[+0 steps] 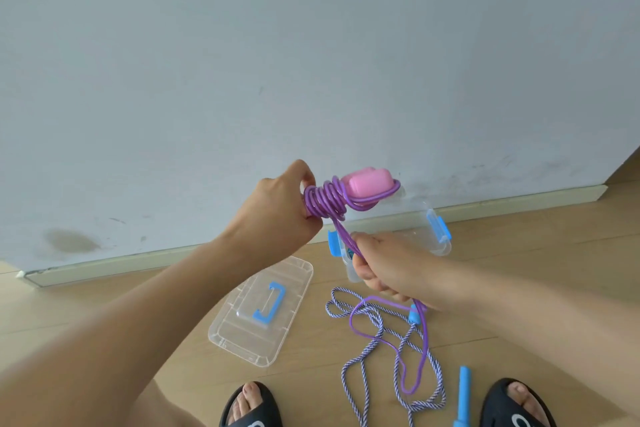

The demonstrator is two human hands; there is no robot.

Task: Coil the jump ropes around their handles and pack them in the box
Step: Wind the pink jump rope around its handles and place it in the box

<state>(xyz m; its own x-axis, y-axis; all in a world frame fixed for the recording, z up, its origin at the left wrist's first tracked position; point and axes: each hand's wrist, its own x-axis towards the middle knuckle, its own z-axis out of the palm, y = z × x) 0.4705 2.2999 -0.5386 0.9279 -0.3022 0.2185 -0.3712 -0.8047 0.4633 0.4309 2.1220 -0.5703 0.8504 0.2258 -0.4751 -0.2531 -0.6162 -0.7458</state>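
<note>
Currently we are mid-way through the first step: coiling the purple rope [327, 204] around its pink handles [367, 184]. Our left hand [277, 208] holds the handle bundle up in front of the wall, fingers curled tight round the lower end, with several turns already stacked just beside the knuckles. Our right hand [384, 270] sits lower and to the right, thumb and fingers pinched on the free length of rope, which runs taut up to the coil. Below the right hand the slack hangs in a loose loop down to the floor [104, 305].

The next move, as we judge it, calls for carrying the pinched length round the handles again under light tension, then feeding more slack through the fingers.

The striped rope [367, 350] with blue handles [464, 392] lies uncoiled on the floor between the feet; it overlaps the purple slack and may snag. The clear box [440, 236] stands open behind the right hand. Its lid [294, 274] lies apart to the left.
</note>
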